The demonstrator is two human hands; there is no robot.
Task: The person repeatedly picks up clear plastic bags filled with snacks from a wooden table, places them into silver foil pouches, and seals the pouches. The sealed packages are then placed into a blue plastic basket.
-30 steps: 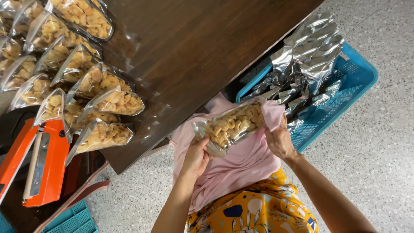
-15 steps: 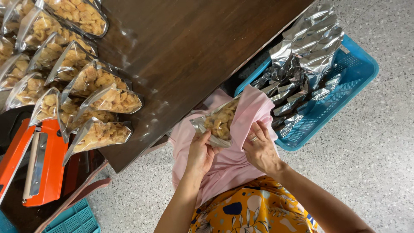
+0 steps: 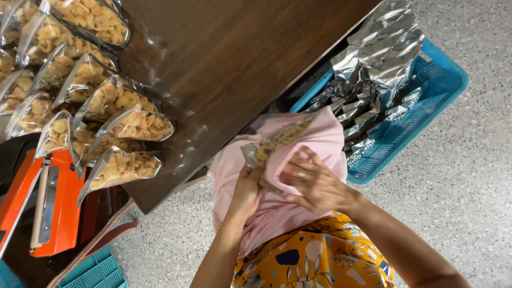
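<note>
both hands meet over a pink cloth that lies across the lap, and between them sits a clear snack pouch filled with pale crunchy pieces, tilted so its far end points up toward the table edge. the left hand pinches the near corner of the pouch, fingers closed on the plastic, while the right hand presses a fold of the pink cloth against the pouch side, fingers curled and bent over the fabric (a ring shows on 1 of them). the pouch is held just off the edge of the dark wooden table, not resting on it. on the left part of that table lie many filled pouches of the same kind, overlapping in rows. below them, beside the table, stands an orange heat sealer. to the right, on the speckled floor, a blue plastic basket holds a heap of empty silver foil bags
</note>
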